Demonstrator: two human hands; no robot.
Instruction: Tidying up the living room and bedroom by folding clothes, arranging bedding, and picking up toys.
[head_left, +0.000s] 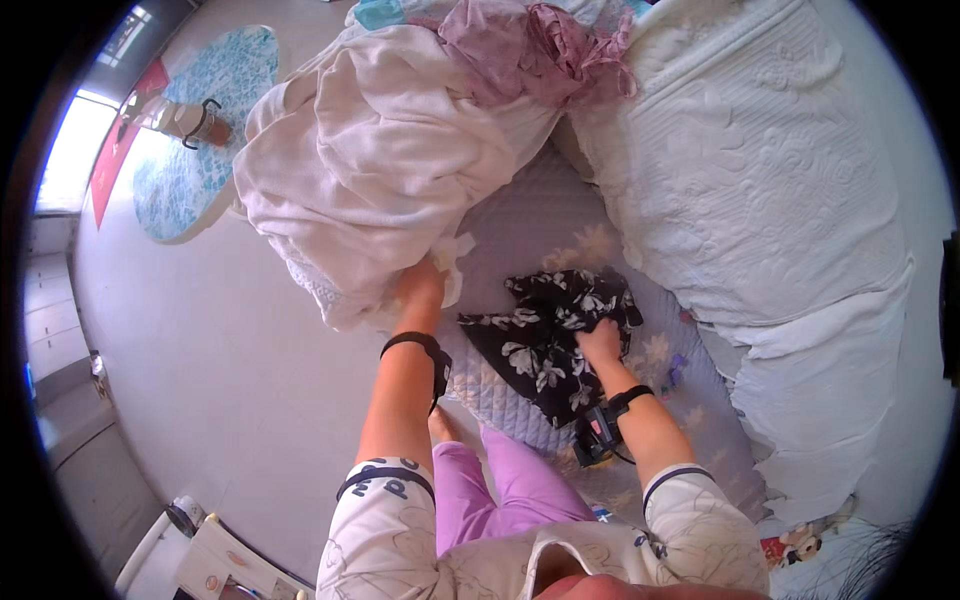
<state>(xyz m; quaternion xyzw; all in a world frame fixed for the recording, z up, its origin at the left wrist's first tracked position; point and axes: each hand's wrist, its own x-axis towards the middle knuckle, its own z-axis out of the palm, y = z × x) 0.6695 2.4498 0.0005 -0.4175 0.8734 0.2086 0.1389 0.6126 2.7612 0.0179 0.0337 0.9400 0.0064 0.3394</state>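
Observation:
A black garment with white flowers (536, 341) lies partly spread on a lavender quilted bedcover (517, 240). My right hand (601, 341) is closed on the garment's right part, its fingers pressed into the cloth. To the left, my left hand (421, 285) reaches in at the lower edge of a bunched cream blanket (375, 142), which has a lace trim. Beside that hand sits a pale whitish-yellow cloth (454, 262). The fingers of my left hand are hidden, so their grip cannot be told.
A white embossed bedspread (757, 165) hangs in folds along the right. Dusty-pink fabric (532, 52) is heaped at the top. On the left, a blue marbled table (202, 172) holds a drinking vessel (202, 124). A white cart (232, 559) stands at the lower left.

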